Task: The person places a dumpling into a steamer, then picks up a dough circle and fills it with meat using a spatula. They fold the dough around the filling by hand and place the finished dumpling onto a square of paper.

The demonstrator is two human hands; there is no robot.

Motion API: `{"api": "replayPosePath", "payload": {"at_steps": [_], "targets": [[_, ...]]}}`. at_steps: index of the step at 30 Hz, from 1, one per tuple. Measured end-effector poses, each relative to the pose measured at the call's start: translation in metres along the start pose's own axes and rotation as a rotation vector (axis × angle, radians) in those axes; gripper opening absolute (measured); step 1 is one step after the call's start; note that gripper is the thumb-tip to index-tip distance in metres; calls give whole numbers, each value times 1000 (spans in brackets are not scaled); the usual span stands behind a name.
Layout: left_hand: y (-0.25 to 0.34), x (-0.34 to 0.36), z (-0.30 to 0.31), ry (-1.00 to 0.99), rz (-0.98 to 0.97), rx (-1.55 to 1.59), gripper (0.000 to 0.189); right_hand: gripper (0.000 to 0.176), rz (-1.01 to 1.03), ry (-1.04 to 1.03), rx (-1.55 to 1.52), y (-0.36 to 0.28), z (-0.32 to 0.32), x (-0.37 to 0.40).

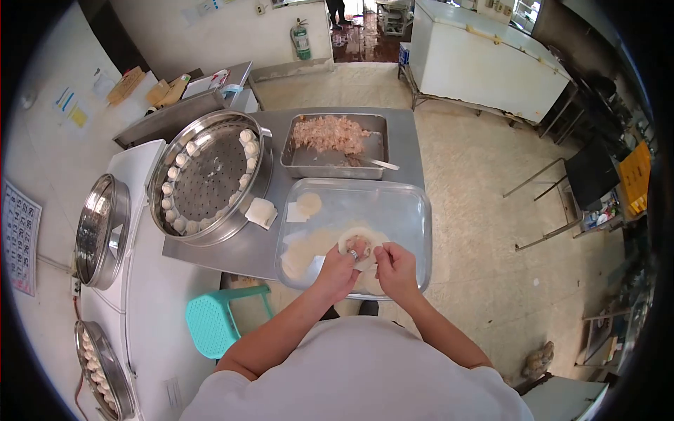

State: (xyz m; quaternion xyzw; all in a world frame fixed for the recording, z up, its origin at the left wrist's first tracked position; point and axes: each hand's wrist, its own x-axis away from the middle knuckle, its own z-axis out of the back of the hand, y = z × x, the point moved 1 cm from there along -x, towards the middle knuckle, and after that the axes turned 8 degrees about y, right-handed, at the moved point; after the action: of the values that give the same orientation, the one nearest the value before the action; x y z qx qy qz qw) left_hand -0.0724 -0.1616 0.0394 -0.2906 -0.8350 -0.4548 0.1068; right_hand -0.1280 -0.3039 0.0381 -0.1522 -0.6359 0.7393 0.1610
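Observation:
A round dough wrapper (pixel 361 237) with pinkish filling on it is held above the near part of a metal tray (pixel 400 210). My left hand (pixel 338 270) supports it from the left, with a ring visible on one finger. On its right edge, the fingers of my right hand (pixel 394 266) are pinched. More pale wrappers (pixel 307 205) lie in the tray, some on white paper. Beyond it, a rectangular pan (pixel 298 168) holds minced filling (pixel 330 133) and a metal spoon (pixel 379 164).
A steamer tray (pixel 210 168) with dumplings round its edge stands at the left, beside a white paper stack (pixel 261 212). Two more round steamers are farther left. A green stool (pixel 210 323) is below the table; a black chair (pixel 590 172) stands right.

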Motion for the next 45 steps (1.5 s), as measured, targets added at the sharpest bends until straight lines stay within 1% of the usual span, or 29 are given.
{"api": "replayPosePath", "payload": {"at_steps": [2, 5, 8, 11, 14, 17, 20, 23, 26, 29, 32, 35, 37, 38, 40, 43, 45], "targets": [[-7, 3, -3, 41, 7, -21, 34, 25, 171, 38, 139, 13, 7, 1], [-10, 4, -5, 47, 24, -41, 34, 24, 222, 40, 165, 13, 16, 4], [-3, 10, -12, 20, 20, -37, 34, 22, 202, 41, 158, 15, 23, 5], [4, 11, -13, -43, 25, -48, 36, 21, 4, 8, -93, -7, 24, 5], [10, 8, -5, -124, 55, -71, 36, 28, 28, -140, -132, -13, 24, 1], [17, 4, 7, -176, 72, -75, 34, 24, -3, -143, -164, -29, 14, 3], [34, 9, 16, -217, 85, -86, 33, 20, -48, -116, -247, -31, -5, 5], [48, 7, 31, -225, 100, -139, 34, 18, -75, -24, -241, -28, -26, 4], [62, 3, 45, -212, 122, -151, 32, 15, -80, 53, -145, -34, -47, 5], [77, 3, 52, -177, 136, -103, 32, 16, 94, 132, 24, -45, -69, 9], [86, -3, 62, -176, 131, -142, 31, 18, 222, 157, 256, -34, -79, 5], [98, -3, 65, -170, 100, -233, 31, 17, 259, 110, 285, -49, -83, 1], [111, 3, 61, -170, 86, -294, 31, 17, 235, 89, 254, -53, -84, -1], [110, -1, 65, -213, 82, -295, 30, 17, 225, 78, 237, -55, -85, -1], [109, -10, 72, -294, 70, -300, 34, 17, 209, 41, 202, -65, -86, 1], [110, -11, 72, -403, -50, -439, 29, 15, 204, 10, 172, -71, -85, 4], [118, -8, 70, -468, -44, -489, 29, 13, 200, 29, 148, -69, -85, 7]]}}
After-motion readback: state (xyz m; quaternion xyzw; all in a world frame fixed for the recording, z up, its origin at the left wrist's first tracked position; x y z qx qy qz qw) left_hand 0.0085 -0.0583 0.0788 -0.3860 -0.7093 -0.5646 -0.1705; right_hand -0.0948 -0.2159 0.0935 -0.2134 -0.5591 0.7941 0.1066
